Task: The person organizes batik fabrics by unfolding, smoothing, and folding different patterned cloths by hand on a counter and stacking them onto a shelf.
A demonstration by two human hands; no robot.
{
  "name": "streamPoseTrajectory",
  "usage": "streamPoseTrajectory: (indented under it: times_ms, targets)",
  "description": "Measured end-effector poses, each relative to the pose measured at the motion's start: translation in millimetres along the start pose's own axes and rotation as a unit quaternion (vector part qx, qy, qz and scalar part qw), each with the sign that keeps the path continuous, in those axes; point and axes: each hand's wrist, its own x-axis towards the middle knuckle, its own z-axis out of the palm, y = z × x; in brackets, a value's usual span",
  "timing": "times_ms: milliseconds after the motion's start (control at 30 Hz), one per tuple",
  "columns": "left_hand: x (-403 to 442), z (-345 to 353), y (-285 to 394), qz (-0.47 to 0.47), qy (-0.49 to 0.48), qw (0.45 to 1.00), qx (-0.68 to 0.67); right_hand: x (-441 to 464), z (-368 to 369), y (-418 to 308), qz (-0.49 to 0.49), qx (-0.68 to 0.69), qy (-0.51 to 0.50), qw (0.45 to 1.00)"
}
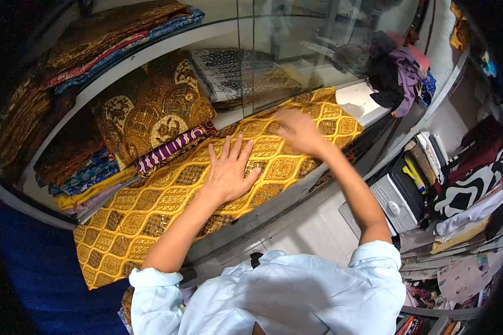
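A long piece of yellow-gold batik cloth [167, 192] with a wavy lattice pattern lies spread along the shelf ledge, its left end hanging over the edge. My left hand [231, 172] rests flat on the middle of it, fingers spread and empty. Over the right part of the same cloth is my right hand [300, 133], smeared by motion. Whether its fingers touch or grip the fabric I cannot make out.
Behind the ledge, a glass-fronted cabinet holds folded brown batik [156, 111], a purple patterned cloth [173, 146] and black-and-white fabric [223, 72]. Crumpled dark and purple cloths [405, 75] sit at right. A grey plastic case [397, 201] and folded garments [466, 190] stand lower right.
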Motion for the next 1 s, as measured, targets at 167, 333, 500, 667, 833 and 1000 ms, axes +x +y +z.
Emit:
streamPoseTrajectory:
  times_ms: [167, 333, 500, 667, 833, 1000]
  targets:
    - [0.7, -2.6, 2.7, -0.004, -0.011, 1.0, 0.004, -4.9, -16.3, 48.4, 0.224, -0.132, 0.04, 0.965]
    - [-2.0, -1.4, 0.5, 0.002, 0.009, 1.0, 0.004, 0.9, 0.4, -70.0, 0.049, 0.038, 0.021, 0.998]
    - [-68.2, -26.0, -20.4, -0.052, -0.049, 0.997, 0.042, -7.1, 10.9, -62.9, 0.118, -0.054, -0.065, 0.989]
    - [-186.1, -75.5, -91.7, -0.229, -0.048, 0.971, 0.054, -7.3, 14.6, -53.9, 0.142, -0.054, -0.05, 0.987]
    - [-276.1, -102.1, -137.0, -0.467, 0.006, 0.88, 0.092, -3.1, 8.7, -67.4, 0.184, -0.077, -0.051, 0.978]
    - [-268.1, -97.7, -129.8, -0.452, 0.028, 0.886, 0.095, 7.7, 20.6, -163.8, 0.048, 0.003, 0.02, 0.999]
